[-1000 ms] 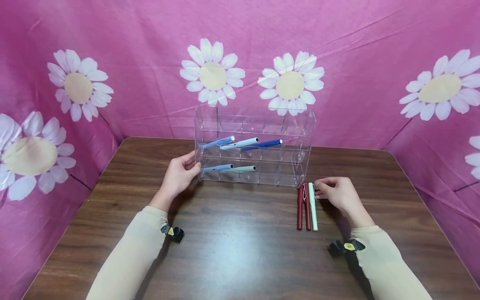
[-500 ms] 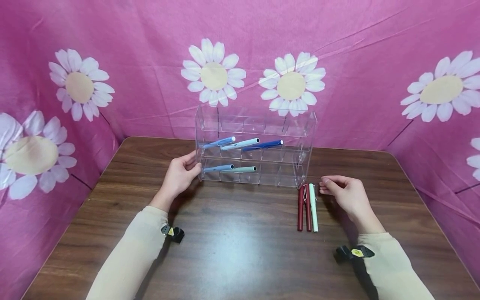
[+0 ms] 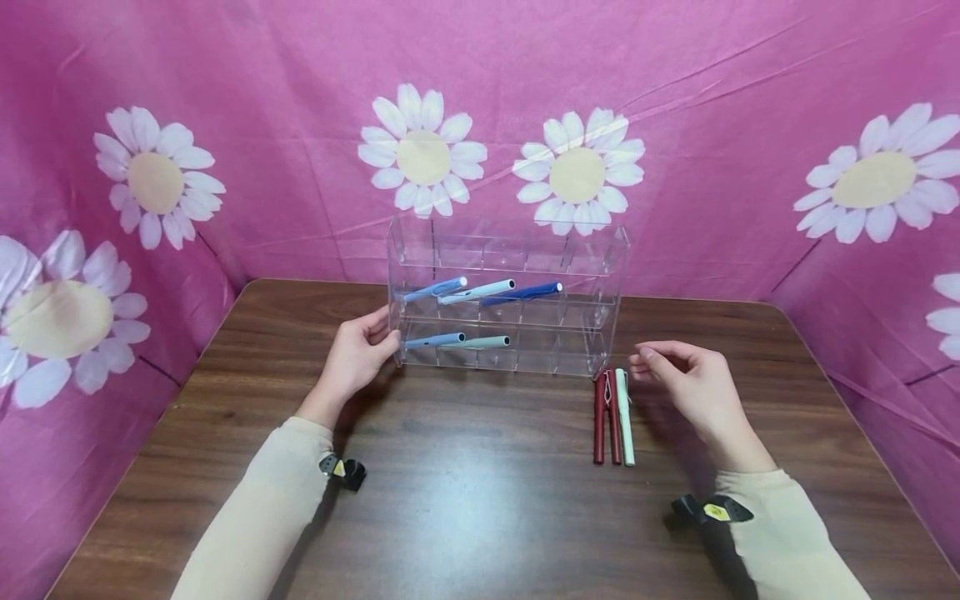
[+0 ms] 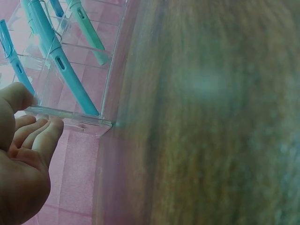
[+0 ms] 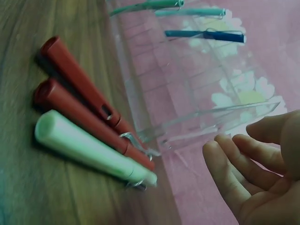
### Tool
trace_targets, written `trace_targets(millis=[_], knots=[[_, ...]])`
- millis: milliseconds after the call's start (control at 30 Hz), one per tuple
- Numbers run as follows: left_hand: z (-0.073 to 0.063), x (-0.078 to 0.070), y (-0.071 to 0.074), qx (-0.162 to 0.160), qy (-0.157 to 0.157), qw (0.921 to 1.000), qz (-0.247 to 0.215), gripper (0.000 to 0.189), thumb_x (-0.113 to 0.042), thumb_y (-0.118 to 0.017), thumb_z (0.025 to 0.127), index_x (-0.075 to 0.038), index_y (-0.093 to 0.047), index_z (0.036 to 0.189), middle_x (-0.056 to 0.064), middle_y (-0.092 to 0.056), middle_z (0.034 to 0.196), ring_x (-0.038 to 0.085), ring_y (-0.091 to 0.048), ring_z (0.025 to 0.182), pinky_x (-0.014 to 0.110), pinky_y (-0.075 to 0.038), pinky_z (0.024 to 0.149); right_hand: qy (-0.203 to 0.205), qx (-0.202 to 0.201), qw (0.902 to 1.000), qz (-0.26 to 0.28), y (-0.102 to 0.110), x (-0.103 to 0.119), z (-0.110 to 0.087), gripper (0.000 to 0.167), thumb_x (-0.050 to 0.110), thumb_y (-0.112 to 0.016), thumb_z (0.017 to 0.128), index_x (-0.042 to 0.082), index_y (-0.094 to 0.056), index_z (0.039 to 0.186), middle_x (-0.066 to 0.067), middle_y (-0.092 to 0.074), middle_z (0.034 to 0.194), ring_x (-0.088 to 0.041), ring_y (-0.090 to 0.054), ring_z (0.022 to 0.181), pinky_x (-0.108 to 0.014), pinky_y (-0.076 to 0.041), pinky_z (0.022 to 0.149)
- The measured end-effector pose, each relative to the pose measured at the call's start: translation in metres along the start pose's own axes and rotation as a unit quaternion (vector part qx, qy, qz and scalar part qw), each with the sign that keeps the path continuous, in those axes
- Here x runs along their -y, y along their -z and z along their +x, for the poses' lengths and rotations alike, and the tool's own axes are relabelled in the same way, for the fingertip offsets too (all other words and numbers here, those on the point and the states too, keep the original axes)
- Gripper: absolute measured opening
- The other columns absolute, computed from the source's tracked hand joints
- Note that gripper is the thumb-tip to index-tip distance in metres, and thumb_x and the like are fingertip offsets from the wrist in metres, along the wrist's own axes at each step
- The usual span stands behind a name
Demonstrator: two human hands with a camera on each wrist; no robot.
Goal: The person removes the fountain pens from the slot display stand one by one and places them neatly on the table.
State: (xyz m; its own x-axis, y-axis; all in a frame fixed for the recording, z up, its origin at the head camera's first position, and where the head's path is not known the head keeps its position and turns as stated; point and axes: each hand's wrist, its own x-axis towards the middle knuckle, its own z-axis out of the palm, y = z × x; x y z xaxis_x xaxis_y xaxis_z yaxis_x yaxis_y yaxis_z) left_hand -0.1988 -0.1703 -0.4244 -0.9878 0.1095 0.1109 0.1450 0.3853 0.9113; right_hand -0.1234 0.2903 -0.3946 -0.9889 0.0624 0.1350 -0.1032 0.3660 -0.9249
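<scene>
A clear plastic pen rack point(image 3: 555, 312) stands upright at the back of the table. My left hand point(image 3: 360, 354) grips its left side wall, thumb on one face and fingers on the other in the left wrist view. The rack's middle tier holds a blue pen point(image 3: 435, 289), a pale blue pen point(image 3: 480, 291) and a dark blue pen point(image 3: 528, 292). Below lie another blue pen point(image 3: 438, 340) and a green pen point(image 3: 487, 342). My right hand point(image 3: 693, 387), empty with loosely bent fingers, hovers beside a mint pen point(image 3: 625, 421) and two dark red pens point(image 5: 79, 79).
The brown wooden table point(image 3: 465, 533) runs back to a pink cloth point(image 3: 300, 125) printed with white daisies. The three loose pens lie side by side just in front of the rack's right corner.
My right hand has drawn back to the right from the mint pen, then shifted slightly back toward the rack. The left hand keeps its grip on the rack's side.
</scene>
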Motion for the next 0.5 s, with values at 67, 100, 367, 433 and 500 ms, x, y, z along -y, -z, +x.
trace_targets(millis=[67, 100, 367, 433, 500], knots=[[-0.001, 0.001, 0.001, 0.000, 0.000, 1.0000, 0.001, 0.052, -0.001, -0.062, 0.103, 0.005, -0.054, 0.154, 0.026, -0.062, 0.148, 0.036, -0.063, 0.136, 0.018, -0.055, 0.102, 0.006, 0.000, 0.9999, 0.009, -0.002, 0.004, 0.000, 0.020, 0.011, -0.068, 0.106, -0.006, -0.074, 0.117, 0.013, -0.082, 0.089, -0.006, -0.080, 0.078, -0.021, -0.066, 0.076], [-0.001, 0.001, 0.001, 0.000, 0.001, 1.0000, -0.001, 0.052, -0.001, -0.062, 0.102, 0.005, -0.054, 0.154, 0.026, -0.062, 0.148, 0.036, -0.063, 0.136, 0.017, -0.055, 0.102, 0.011, 0.000, 0.9998, 0.017, -0.003, 0.006, 0.000, 0.017, 0.011, -0.068, 0.106, -0.002, -0.076, 0.115, 0.012, -0.082, 0.089, -0.007, -0.080, 0.078, -0.021, -0.066, 0.076], [0.000, -0.001, 0.000, 0.003, -0.005, 0.9999, -0.014, 0.052, 0.001, -0.061, 0.102, 0.006, -0.054, 0.153, 0.027, -0.061, 0.147, 0.038, -0.062, 0.137, 0.016, -0.054, 0.103, 0.055, -0.001, 0.9943, 0.091, -0.007, 0.019, -0.001, 0.012, 0.005, -0.069, 0.105, 0.004, -0.079, 0.110, 0.004, -0.084, 0.092, -0.010, -0.081, 0.078, -0.024, -0.067, 0.076], [0.000, -0.001, 0.000, 0.003, -0.007, 0.9998, -0.020, 0.052, 0.002, -0.061, 0.101, 0.007, -0.053, 0.153, 0.028, -0.061, 0.147, 0.038, -0.061, 0.137, 0.017, -0.054, 0.104, 0.058, -0.003, 0.9940, 0.092, -0.008, 0.021, -0.002, 0.013, 0.006, -0.069, 0.105, 0.001, -0.079, 0.112, 0.004, -0.084, 0.093, -0.010, -0.081, 0.078, -0.024, -0.067, 0.077], [0.000, -0.001, -0.001, 0.002, -0.007, 0.9997, -0.025, 0.052, 0.003, -0.060, 0.101, 0.008, -0.053, 0.153, 0.028, -0.060, 0.147, 0.038, -0.061, 0.137, 0.015, -0.053, 0.103, 0.060, -0.005, 0.9946, 0.085, -0.010, 0.024, -0.003, 0.015, 0.007, -0.068, 0.105, -0.001, -0.078, 0.115, 0.005, -0.084, 0.094, -0.010, -0.081, 0.079, -0.023, -0.067, 0.077]])
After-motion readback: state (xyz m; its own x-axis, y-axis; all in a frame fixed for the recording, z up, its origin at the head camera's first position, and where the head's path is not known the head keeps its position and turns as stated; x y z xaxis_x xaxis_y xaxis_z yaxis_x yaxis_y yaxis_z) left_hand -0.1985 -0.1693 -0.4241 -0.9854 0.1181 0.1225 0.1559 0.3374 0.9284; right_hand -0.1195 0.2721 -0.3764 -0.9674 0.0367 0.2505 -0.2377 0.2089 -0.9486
